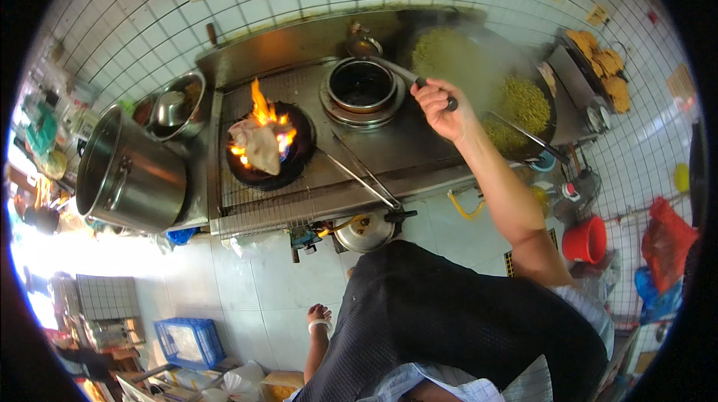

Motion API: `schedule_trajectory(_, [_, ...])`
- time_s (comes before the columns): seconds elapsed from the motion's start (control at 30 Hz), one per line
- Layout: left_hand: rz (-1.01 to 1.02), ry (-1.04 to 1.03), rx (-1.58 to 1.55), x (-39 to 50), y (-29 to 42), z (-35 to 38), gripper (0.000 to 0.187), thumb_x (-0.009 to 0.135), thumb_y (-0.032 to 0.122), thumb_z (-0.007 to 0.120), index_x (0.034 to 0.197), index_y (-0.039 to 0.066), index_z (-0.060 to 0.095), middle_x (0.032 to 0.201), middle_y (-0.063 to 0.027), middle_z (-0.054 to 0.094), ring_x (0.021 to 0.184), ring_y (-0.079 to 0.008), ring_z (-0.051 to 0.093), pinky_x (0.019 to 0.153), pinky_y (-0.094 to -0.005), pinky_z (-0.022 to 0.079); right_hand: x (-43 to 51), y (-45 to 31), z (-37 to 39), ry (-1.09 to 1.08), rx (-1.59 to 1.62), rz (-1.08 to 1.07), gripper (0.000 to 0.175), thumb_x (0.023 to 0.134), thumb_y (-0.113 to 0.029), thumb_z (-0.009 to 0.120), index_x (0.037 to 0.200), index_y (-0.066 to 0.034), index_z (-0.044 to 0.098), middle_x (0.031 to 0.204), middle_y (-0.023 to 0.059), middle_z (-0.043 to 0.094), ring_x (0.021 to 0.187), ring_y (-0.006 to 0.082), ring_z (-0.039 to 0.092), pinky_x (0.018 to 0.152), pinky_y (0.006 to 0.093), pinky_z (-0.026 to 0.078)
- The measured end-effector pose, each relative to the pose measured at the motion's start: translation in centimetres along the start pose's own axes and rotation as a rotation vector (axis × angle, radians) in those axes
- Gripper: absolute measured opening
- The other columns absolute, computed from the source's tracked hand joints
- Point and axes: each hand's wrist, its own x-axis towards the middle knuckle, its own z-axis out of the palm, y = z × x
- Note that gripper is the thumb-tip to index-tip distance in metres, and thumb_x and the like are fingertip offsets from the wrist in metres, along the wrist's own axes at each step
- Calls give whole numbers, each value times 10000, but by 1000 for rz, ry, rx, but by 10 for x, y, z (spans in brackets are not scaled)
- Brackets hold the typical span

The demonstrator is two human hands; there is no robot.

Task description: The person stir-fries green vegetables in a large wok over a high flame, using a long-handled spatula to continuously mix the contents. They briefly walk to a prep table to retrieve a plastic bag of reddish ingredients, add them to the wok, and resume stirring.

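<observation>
My right hand (442,106) grips the dark handle of a metal ladle (395,69). The ladle reaches left over a round pot of dark liquid (362,85) on the steel range, and its bowl is near the pot's far rim. Down by my side, my left hand (318,313) hangs with fingers curled and nothing visible in it; a white bangle (320,323) circles the wrist. Left of the pot, a pale piece of what looks like meat or skin (262,147) lies over a burner with tall orange flames (262,107). Metal tongs (362,177) rest on the range with their tips toward the burner.
Steam rises from a large wok (552,121) of small green pieces at right, with a utensil handle (530,135) across its rim. A tall steel stockpot (148,177) stands at left. Below are a lidded pot (364,232), red bucket (584,240) and blue crate (213,340).
</observation>
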Motion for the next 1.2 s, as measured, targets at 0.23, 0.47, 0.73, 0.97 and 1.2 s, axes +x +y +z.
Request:
schedule_trajectory(0.23, [11,117,260,2,5,27,164,765,75,500,929,81,491,638,-95,532,457,-202,489,394,-308,380,-94,-31,28,90,-349,-233,184,810,-89,474,895,66,422,632,13,459,482,70,460,376,168,389])
schedule_trajectory(0.47, [-46,56,268,34,-1,15,155,774,104,488,925,73,481,635,-87,521,446,-198,472,391,-304,369,-165,-66,-9,829,-1385,-265,110,758,-79,514,742,-9,430,505,55,444,377,133,417,310,275,305])
schedule_trajectory(0.73, [0,-60,259,52,-1,6,174,780,123,481,947,72,485,668,-86,543,451,-195,485,399,-302,381,-173,-49,-26,1105,-1952,-308,311,799,-158,510,1023,49,450,587,89,500,474,179,522,385,326,390])
schedule_trajectory(0.97, [2,42,282,23,1,29,192,774,113,484,964,88,497,696,-83,562,486,-204,514,419,-307,385,-57,-7,-29,441,-808,-276,124,770,-149,558,812,-52,493,538,22,452,398,107,387,332,242,276])
schedule_trajectory(1.2, [-16,75,27,-18,-14,2,165,782,86,478,946,65,479,662,-91,545,466,-203,498,387,-298,372,66,13,-107,746,-1145,-165,181,752,-125,538,599,-65,463,510,47,480,426,139,459,374,258,332])
